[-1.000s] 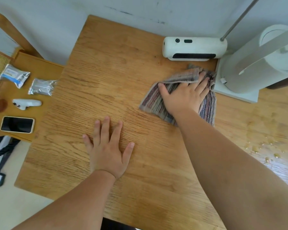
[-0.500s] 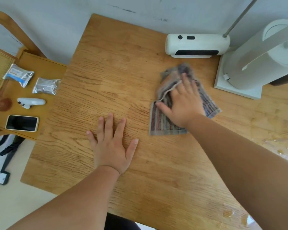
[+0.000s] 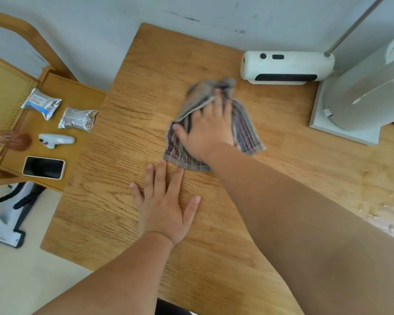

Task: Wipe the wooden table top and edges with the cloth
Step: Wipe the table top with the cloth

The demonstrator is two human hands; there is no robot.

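The wooden table top (image 3: 127, 123) carries both hands, and nearest the camera the left hand (image 3: 163, 206) lies flat and released on the grain, fingers spread, bracing. Just beyond it the right hand (image 3: 206, 130) presses the striped cloth (image 3: 246, 130) palm-down, fingers splayed over it rather than clenched; the cloth has slid leftward from beside the white fan base (image 3: 341, 130) toward the table's middle and bunched at its far end, blurred with motion. I judge the stroke is sweeping the central top, with the edges and the wet specks (image 3: 373, 208) at the right still to do. Farther back sits a white device (image 3: 287, 67); no writing is legible anywhere.
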